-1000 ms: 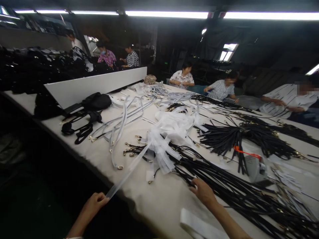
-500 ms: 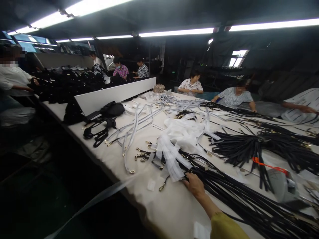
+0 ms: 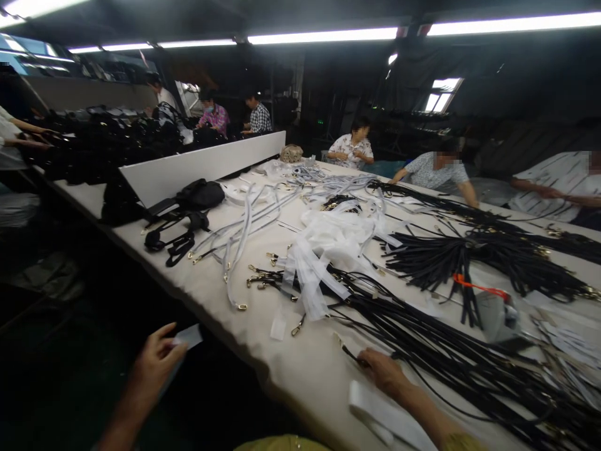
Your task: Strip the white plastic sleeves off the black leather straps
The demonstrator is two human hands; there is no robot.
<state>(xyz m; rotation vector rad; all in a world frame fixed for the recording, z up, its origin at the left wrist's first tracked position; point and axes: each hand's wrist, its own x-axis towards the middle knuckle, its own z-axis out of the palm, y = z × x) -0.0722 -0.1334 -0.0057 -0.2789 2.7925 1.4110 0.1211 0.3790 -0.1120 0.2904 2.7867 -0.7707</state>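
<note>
My left hand (image 3: pixel 154 363) is off the table's near left edge, thumb and fingers pinched on a pale translucent plastic strip (image 3: pixel 190 336). On the table my right hand (image 3: pixel 382 371) grips a thin black strap (image 3: pixel 348 352) just behind its metal clasp (image 3: pixel 338 339). Beside that hand runs a long bundle of black straps (image 3: pixel 422 332) with gold-coloured clasps. Over the bundle's far end lies a heap of white strips (image 3: pixel 310 275). A white strip roll (image 3: pixel 369 401) sits just below my right hand. One loose snap hook (image 3: pixel 297 329) rests left of the bundle.
The pale-covered table (image 3: pixel 263 344) also bears clear-wrapped straps (image 3: pixel 244 225), a black bag (image 3: pixel 201 193), a fanned black strap bundle (image 3: pixel 422 257) and a grey dispenser (image 3: pixel 500 319) with an orange tie. A white board (image 3: pixel 206 166) stands lengthwise. Several people work around the far sides.
My left hand has come into view with a plastic strip. My right hand has drawn back toward me from the white strips, and now a black strap with its clasp shows in it.
</note>
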